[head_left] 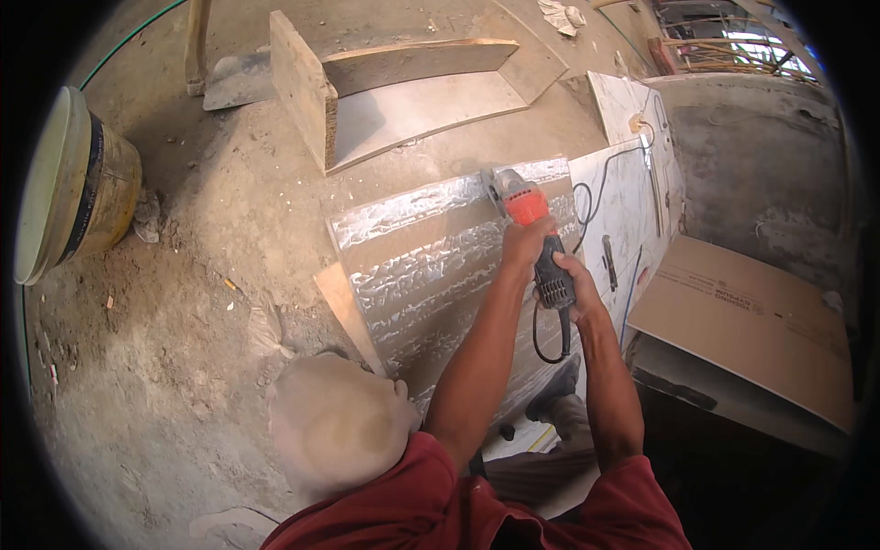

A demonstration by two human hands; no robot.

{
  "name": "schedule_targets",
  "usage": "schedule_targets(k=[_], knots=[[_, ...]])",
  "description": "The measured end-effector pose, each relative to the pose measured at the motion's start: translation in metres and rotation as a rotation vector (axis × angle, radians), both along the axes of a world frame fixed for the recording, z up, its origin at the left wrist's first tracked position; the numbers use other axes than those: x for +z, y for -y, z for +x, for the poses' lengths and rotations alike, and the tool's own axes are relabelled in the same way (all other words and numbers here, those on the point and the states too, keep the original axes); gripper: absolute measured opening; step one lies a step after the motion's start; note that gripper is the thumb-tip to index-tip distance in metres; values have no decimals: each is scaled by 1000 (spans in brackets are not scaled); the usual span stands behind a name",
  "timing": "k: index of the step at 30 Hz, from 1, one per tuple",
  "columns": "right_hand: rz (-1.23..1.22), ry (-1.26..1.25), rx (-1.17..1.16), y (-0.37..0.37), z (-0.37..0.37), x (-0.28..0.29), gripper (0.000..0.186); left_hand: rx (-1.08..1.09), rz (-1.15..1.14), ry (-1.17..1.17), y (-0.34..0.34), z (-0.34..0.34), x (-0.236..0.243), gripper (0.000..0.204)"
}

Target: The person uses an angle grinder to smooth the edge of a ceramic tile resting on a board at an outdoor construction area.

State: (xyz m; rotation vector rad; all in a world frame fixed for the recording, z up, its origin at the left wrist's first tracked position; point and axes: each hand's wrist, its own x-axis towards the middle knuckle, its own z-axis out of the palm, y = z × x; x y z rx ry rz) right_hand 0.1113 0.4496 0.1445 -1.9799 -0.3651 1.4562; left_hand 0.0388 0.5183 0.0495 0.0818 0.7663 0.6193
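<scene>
My left hand [528, 240] is wrapped round the red-and-black front of an angle grinder [552, 270]. My right hand [579, 291] grips its dark rear body, with the black cord hanging from the end. The grinder's guarded disc rests at the far edge of a board [412, 247] striped with silvery bands and brown strips; whether it touches is unclear. A pale wooden piece [344, 312] shows under the board's left side. My pale covered knee [339, 422] is at lower left, and a dark shoe [556, 392] is under my arms.
An open wooden box frame [412, 119] lies beyond the board. A bucket [105, 183] stands left on the dusty ground [183, 348]. At right are pale marbled panels [623, 192] with tools and cords, a brown sheet [733, 330] and a low concrete wall [752, 165].
</scene>
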Motion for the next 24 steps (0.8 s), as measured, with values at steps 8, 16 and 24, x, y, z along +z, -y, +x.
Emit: schedule_targets(k=[8,16,24], knots=[[30,3,54,-6,0,4,50,96,-36,53,-1,7,-1,24],[20,22,74,-5,24,-6,42,86,-24,110,-3,18,-2,26],[12,-18,31,-2,13,-7,42,117,-17,3,-4,3,5,23]])
